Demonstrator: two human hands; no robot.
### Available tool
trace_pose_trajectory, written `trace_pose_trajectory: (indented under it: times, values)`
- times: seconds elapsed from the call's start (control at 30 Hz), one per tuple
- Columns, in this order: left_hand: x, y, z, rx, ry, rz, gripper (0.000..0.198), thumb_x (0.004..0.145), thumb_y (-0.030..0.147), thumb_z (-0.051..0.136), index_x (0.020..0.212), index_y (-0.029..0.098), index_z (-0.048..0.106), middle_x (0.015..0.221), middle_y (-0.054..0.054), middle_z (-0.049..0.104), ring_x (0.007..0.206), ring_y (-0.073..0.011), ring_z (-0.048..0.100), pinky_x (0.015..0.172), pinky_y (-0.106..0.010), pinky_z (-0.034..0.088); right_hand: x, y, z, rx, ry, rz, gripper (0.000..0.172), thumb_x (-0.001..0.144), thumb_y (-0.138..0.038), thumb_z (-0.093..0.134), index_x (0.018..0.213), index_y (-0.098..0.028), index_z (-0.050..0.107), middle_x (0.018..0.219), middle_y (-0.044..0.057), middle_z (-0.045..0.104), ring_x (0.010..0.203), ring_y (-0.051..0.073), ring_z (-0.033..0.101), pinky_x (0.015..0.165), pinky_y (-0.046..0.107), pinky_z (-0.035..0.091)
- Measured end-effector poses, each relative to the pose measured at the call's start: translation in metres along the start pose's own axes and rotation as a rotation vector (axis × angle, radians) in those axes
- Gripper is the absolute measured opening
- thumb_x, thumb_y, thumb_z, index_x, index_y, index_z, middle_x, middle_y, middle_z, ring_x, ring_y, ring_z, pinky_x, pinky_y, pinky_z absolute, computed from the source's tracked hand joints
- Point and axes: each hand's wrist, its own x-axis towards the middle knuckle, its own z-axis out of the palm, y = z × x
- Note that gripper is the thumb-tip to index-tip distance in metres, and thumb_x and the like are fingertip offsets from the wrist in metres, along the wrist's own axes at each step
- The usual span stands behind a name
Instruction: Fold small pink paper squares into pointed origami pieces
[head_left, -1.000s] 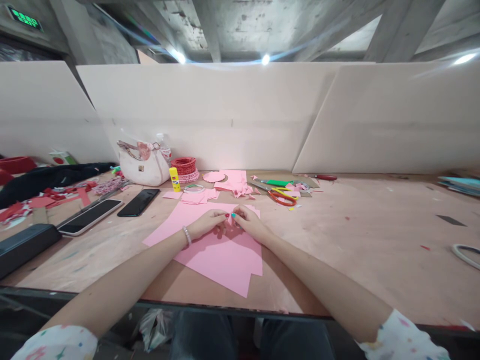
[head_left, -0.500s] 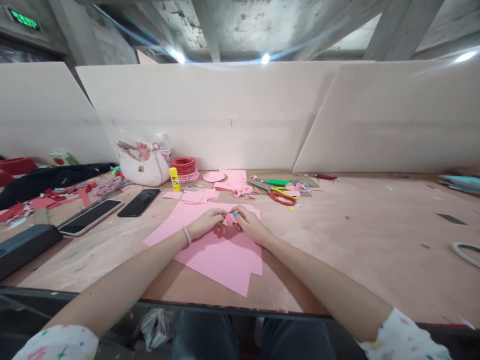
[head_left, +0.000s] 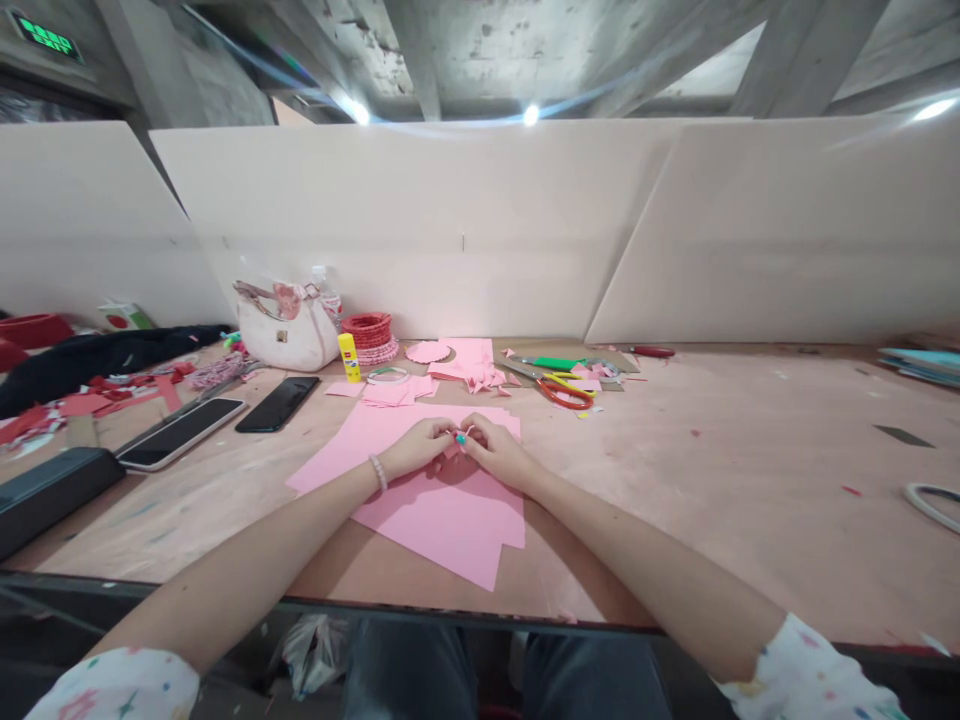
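Note:
Over several overlapping pink paper sheets (head_left: 435, 520), both hands meet around a small folded piece of pink paper (head_left: 453, 450). My left hand (head_left: 413, 449) pinches it from the left, fingers closed. From the right, my right hand (head_left: 493, 449) grips the same piece with thumb and fingertips; a teal spot shows at its thumbnail. The fingers cover most of the folded paper, so its exact shape is hidden. Smaller pink paper pieces (head_left: 388, 392) lie just beyond the sheets.
Behind the sheets are a yellow glue stick (head_left: 349, 358), red cord coils (head_left: 367, 330), orange-handled scissors (head_left: 564, 392) and pink scraps (head_left: 471, 362). Two phones (head_left: 277, 405) and a white handbag (head_left: 289, 335) sit left. A tape roll (head_left: 934, 503) lies far right. White panels (head_left: 420, 220) stand behind.
My fingertips have drawn closer together around the folded pink paper, and less of it shows. The right thumb has shifted slightly left and down. The things on the table stay put.

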Motion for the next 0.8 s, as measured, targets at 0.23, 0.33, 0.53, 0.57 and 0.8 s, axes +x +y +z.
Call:
trace_pose_trajectory:
  times: [0.23,0.33,0.53,0.57,0.8]
  values:
    - [0.001,0.003,0.001,-0.083,-0.030,0.055,0.016,0.075,0.026,0.045,0.080,0.013,0.051,0.058,0.002,0.054,0.037,-0.0057,0.048,0.037,-0.016,0.038,-0.002,-0.003,0.000,-0.177,0.045,-0.003,0.012,0.073,-0.017,0.040,0.083,-0.020,0.047,0.064,-0.004,0.051,0.058,0.011,0.046,0.053,0.021,0.029]
    - [0.001,0.002,0.000,-0.070,-0.032,0.028,0.016,0.076,0.024,0.043,0.082,0.012,0.052,0.072,-0.002,0.058,0.040,-0.0053,0.051,0.039,-0.016,0.041,0.000,-0.004,-0.001,-0.244,0.122,0.036,0.008,0.075,-0.020,0.039,0.074,-0.019,0.046,0.060,-0.004,0.046,0.056,0.011,0.042,0.053,0.022,0.028]
    - [0.001,0.002,-0.001,-0.007,-0.050,-0.013,0.022,0.076,0.031,0.046,0.082,0.012,0.055,0.075,-0.003,0.057,0.048,-0.0066,0.054,0.047,-0.019,0.047,0.006,0.000,-0.002,0.001,0.109,-0.008,0.019,0.067,-0.013,0.040,0.082,-0.018,0.051,0.068,-0.002,0.051,0.058,0.010,0.044,0.055,0.022,0.034]
    - [0.000,0.002,-0.001,-0.018,-0.055,-0.019,0.023,0.076,0.031,0.046,0.083,0.012,0.056,0.077,-0.004,0.058,0.050,-0.0072,0.055,0.048,-0.020,0.047,0.007,0.001,-0.002,0.076,0.085,0.003,0.024,0.066,-0.011,0.039,0.086,-0.018,0.051,0.068,-0.002,0.051,0.055,0.009,0.043,0.052,0.021,0.034]
    - [0.003,0.001,-0.008,-0.011,0.003,-0.031,0.023,0.074,0.026,0.040,0.075,0.011,0.057,0.055,0.000,0.051,0.042,-0.0062,0.044,0.039,-0.017,0.033,0.010,0.009,-0.003,0.319,0.039,0.067,0.020,0.067,-0.013,0.040,0.083,-0.017,0.053,0.063,-0.003,0.049,0.046,0.007,0.041,0.041,0.018,0.031]
